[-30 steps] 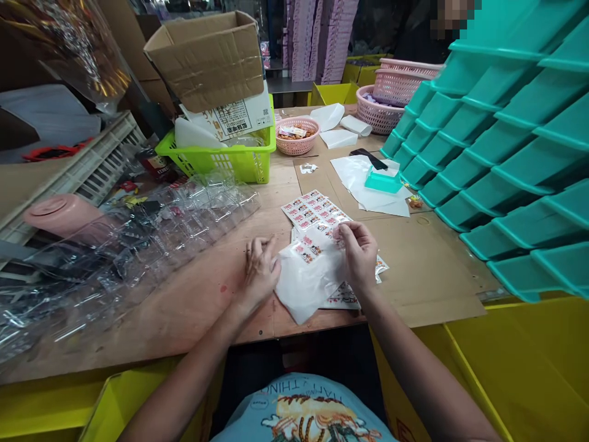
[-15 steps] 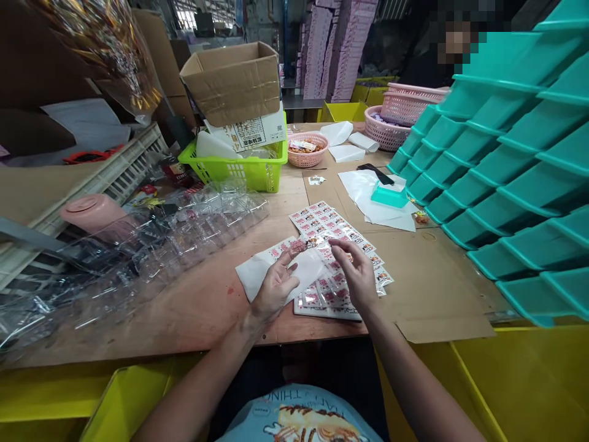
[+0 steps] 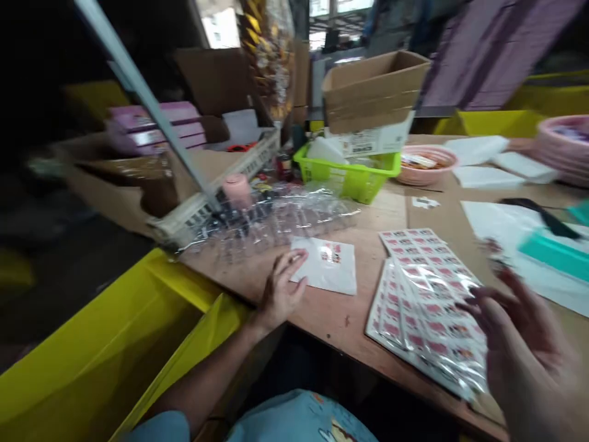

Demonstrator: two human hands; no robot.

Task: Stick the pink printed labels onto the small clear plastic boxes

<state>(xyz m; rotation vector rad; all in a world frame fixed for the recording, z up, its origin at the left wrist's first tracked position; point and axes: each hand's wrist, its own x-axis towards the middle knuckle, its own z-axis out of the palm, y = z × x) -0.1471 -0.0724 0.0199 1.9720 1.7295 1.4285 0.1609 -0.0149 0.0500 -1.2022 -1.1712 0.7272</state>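
My left hand (image 3: 283, 288) holds the left edge of a small white paper (image 3: 324, 276), low over the table. A little red and orange print (image 3: 331, 253) shows on the paper. To the right lies a fanned stack of glossy sticker sheets (image 3: 427, 301) with rows of red print and small figures. My right hand (image 3: 529, 344) hovers over the right side of that stack, smeared by motion. A small, blurred, reddish thing (image 3: 494, 252) shows by its fingertips; whether it is gripped is unclear.
Clear plastic trays (image 3: 285, 215) lie behind the paper. A lime-green basket (image 3: 347, 175) carries a cardboard box (image 3: 375, 92). Beyond the stickers are a pink basket (image 3: 426, 166), white papers and a teal tray (image 3: 552, 252). Yellow bins (image 3: 105, 344) stand below the table's left edge.
The view has swung left. My left hand has carried the white paper left, away from the sticker sheets, and its print now shows. My right hand has moved apart to the right.
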